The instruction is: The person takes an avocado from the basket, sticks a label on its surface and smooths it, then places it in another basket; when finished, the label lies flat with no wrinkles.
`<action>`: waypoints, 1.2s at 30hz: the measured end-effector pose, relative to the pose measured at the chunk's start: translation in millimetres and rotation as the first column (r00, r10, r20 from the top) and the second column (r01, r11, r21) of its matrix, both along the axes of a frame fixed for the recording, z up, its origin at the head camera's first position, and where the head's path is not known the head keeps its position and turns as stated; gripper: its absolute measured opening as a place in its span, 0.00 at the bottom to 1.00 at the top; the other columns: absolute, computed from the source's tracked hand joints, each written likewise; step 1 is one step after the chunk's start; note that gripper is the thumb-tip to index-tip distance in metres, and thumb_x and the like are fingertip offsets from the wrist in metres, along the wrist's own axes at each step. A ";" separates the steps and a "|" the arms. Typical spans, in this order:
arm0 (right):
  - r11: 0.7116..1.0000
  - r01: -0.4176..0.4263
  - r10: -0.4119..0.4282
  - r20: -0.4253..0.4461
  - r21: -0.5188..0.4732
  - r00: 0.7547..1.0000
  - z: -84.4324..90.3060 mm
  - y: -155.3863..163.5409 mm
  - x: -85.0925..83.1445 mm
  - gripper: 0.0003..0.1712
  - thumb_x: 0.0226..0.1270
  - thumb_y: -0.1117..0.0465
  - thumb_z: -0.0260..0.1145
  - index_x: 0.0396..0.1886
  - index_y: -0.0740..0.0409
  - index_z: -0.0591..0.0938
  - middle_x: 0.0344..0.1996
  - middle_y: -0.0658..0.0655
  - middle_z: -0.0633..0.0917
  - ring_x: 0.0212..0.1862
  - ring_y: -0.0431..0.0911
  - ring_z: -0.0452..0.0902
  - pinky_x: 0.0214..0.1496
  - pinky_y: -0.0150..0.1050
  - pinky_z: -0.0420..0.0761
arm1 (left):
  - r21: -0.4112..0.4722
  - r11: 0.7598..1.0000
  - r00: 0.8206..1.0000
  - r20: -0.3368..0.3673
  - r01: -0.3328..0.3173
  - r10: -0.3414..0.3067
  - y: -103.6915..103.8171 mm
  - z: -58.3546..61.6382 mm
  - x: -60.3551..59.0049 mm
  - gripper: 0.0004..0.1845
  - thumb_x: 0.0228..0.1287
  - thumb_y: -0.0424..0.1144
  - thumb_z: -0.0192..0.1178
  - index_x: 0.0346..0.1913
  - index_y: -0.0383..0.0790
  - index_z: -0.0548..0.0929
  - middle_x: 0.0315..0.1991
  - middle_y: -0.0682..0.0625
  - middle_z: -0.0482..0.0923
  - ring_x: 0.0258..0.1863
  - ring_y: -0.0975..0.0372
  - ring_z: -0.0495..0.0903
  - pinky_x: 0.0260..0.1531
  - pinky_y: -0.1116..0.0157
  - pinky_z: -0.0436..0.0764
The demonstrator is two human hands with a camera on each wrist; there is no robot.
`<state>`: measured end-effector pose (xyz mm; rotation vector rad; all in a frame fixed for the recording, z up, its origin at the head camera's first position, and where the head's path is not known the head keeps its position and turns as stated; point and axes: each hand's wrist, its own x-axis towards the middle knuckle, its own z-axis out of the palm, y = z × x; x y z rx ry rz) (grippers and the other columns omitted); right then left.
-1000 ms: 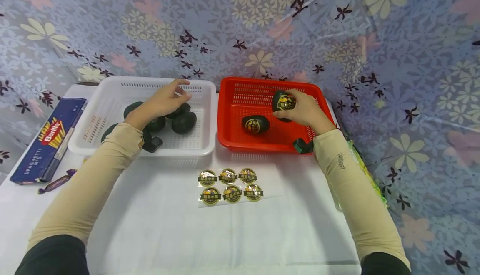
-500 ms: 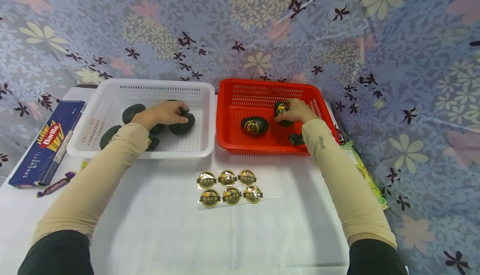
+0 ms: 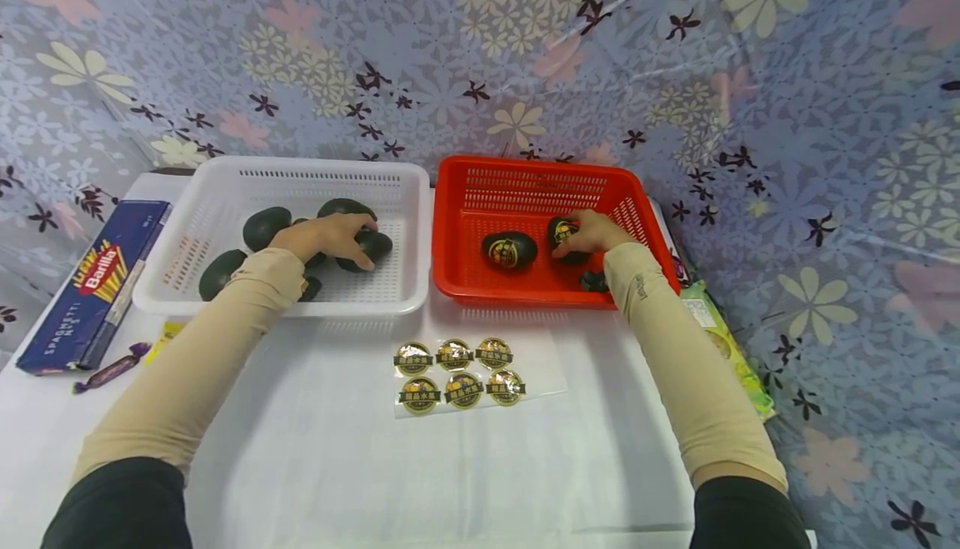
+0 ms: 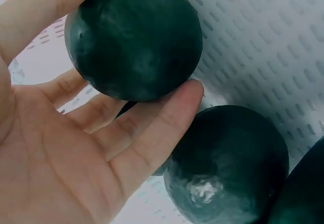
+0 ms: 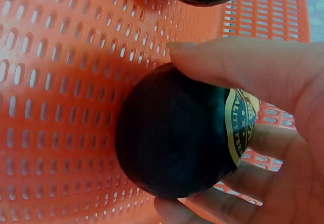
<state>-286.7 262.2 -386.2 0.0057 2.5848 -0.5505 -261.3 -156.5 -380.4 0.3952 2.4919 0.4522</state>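
Right hand (image 3: pixel 592 232) fingers curled round stickered avocado (image 5: pixel 177 133), long axis toward 10 o'clock, in red basket (image 3: pixel 540 178), left hand (image 3: pixel 326 237) gripping bare avocado (image 4: pixel 134 37) in white basket (image 3: pixel 225 191), white tablecloth (image 3: pixel 337 449), floral backdrop (image 3: pixel 750 74).

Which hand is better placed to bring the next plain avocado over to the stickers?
Probably the left hand: it already grips an unlabelled avocado in the white basket. The right hand is busy holding a stickered avocado against the red basket floor.

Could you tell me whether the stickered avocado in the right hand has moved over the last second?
Yes. The stickered avocado has come down from near the red basket's back wall to its floor, beside the other labelled avocado, held by the right hand.
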 end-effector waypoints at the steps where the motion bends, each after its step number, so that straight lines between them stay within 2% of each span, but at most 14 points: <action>1: 1.000 -0.006 0.006 0.007 -0.003 1.000 -0.1 -0.1 -0.5 0.52 0.61 0.52 0.72 0.78 0.64 0.57 0.69 0.70 0.70 0.66 0.62 0.68 0.71 0.59 0.70 | 0.003 1.000 1.000 0.003 -0.002 0.001 -0.3 -0.5 -0.1 0.42 0.63 0.45 0.68 0.75 0.36 0.61 0.76 0.30 0.56 0.67 0.41 0.69 0.61 0.47 0.76; 4: 0.999 -0.031 0.031 0.024 -0.021 0.999 1.5 -0.8 0.2 0.52 0.61 0.53 0.71 0.79 0.64 0.56 0.70 0.71 0.68 0.68 0.63 0.67 0.72 0.59 0.69 | 0.015 1.000 1.000 0.016 -0.013 0.013 -1.3 -2.9 -0.7 0.42 0.64 0.46 0.66 0.75 0.36 0.60 0.76 0.30 0.55 0.62 0.45 0.72 0.49 0.55 0.82; 7: 0.998 -0.066 0.067 0.019 -0.023 0.998 1.9 -0.6 -0.4 0.53 0.60 0.51 0.73 0.78 0.63 0.57 0.71 0.71 0.67 0.70 0.64 0.65 0.73 0.59 0.68 | 0.027 1.000 1.000 0.020 -0.005 0.004 -2.1 -2.4 -0.6 0.41 0.64 0.45 0.66 0.75 0.36 0.60 0.76 0.30 0.55 0.64 0.44 0.71 0.47 0.56 0.82; 10: 0.996 -0.092 0.092 0.014 -0.020 0.996 4.8 -1.6 -0.3 0.54 0.59 0.50 0.74 0.79 0.61 0.57 0.74 0.70 0.64 0.73 0.65 0.61 0.74 0.61 0.65 | 0.049 0.999 1.000 0.005 0.000 0.000 -2.5 -1.2 -0.2 0.41 0.64 0.45 0.67 0.74 0.35 0.61 0.75 0.30 0.57 0.63 0.43 0.71 0.48 0.54 0.82; 13: 0.994 -0.108 0.108 0.007 -0.019 0.994 10.1 -4.2 0.2 0.53 0.61 0.51 0.73 0.79 0.61 0.57 0.76 0.69 0.62 0.76 0.65 0.57 0.75 0.62 0.63 | 0.075 0.997 0.998 -0.061 0.015 -0.010 -2.4 2.8 0.8 0.41 0.63 0.45 0.68 0.73 0.34 0.62 0.72 0.30 0.63 0.64 0.41 0.71 0.57 0.48 0.79; 18: 0.988 -0.155 0.155 -0.008 0.005 0.988 24.0 -12.6 5.4 0.47 0.68 0.52 0.68 0.78 0.64 0.58 0.77 0.68 0.60 0.78 0.64 0.54 0.77 0.61 0.60 | 0.159 0.987 0.988 -0.154 0.015 0.010 -3.1 19.9 7.5 0.40 0.63 0.44 0.68 0.73 0.34 0.61 0.68 0.28 0.68 0.65 0.38 0.71 0.64 0.41 0.72; 23: 0.969 -0.241 0.245 -0.095 0.053 0.965 44.9 -28.4 19.0 0.43 0.71 0.50 0.65 0.77 0.65 0.60 0.77 0.68 0.62 0.78 0.64 0.54 0.78 0.61 0.58 | 0.260 0.966 0.972 -0.227 -0.002 0.063 -2.4 42.1 28.8 0.41 0.62 0.45 0.68 0.74 0.37 0.62 0.69 0.29 0.67 0.66 0.39 0.71 0.64 0.41 0.72; 26: 0.950 -0.305 0.312 -0.175 0.065 0.934 58.4 -43.3 37.6 0.40 0.72 0.51 0.65 0.76 0.63 0.64 0.76 0.68 0.63 0.78 0.64 0.55 0.78 0.62 0.57 | 0.297 0.955 0.950 -0.305 0.023 0.072 -0.4 48.1 48.2 0.41 0.60 0.47 0.69 0.73 0.35 0.65 0.67 0.32 0.71 0.63 0.42 0.73 0.61 0.43 0.75; 28: 0.934 -0.353 0.355 -0.231 0.053 0.906 65.4 -53.1 55.3 0.36 0.71 0.51 0.66 0.73 0.62 0.68 0.73 0.67 0.67 0.76 0.63 0.59 0.77 0.61 0.60 | 0.323 0.946 0.941 -0.331 0.038 0.075 1.9 48.9 62.0 0.41 0.59 0.48 0.68 0.71 0.33 0.67 0.65 0.34 0.72 0.61 0.44 0.74 0.59 0.44 0.77; 31: 0.901 -0.433 0.419 -0.325 0.030 0.848 70.8 -64.1 85.0 0.27 0.69 0.52 0.68 0.63 0.62 0.78 0.61 0.63 0.81 0.65 0.58 0.75 0.69 0.56 0.73 | 0.364 0.931 0.947 -0.312 0.039 0.083 6.9 50.1 82.7 0.41 0.59 0.49 0.68 0.71 0.34 0.67 0.64 0.38 0.74 0.60 0.47 0.75 0.60 0.45 0.77; 33: 0.874 -0.486 0.457 -0.373 0.017 0.808 70.9 -68.7 104.1 0.19 0.66 0.53 0.71 0.52 0.60 0.84 0.49 0.58 0.87 0.52 0.52 0.82 0.59 0.49 0.81 | 0.382 0.923 0.955 -0.289 0.053 0.065 10.5 50.2 94.8 0.41 0.58 0.49 0.69 0.71 0.37 0.66 0.64 0.40 0.75 0.60 0.49 0.76 0.61 0.46 0.77; 36: 0.827 -0.562 0.510 -0.398 -0.017 0.763 65.3 -72.9 128.6 0.10 0.64 0.56 0.73 0.39 0.56 0.87 0.34 0.51 0.88 0.37 0.43 0.81 0.44 0.41 0.82 | 0.384 0.917 0.968 -0.249 0.110 -0.012 16.9 49.3 111.6 0.39 0.56 0.49 0.71 0.69 0.45 0.68 0.60 0.46 0.78 0.57 0.54 0.78 0.59 0.50 0.80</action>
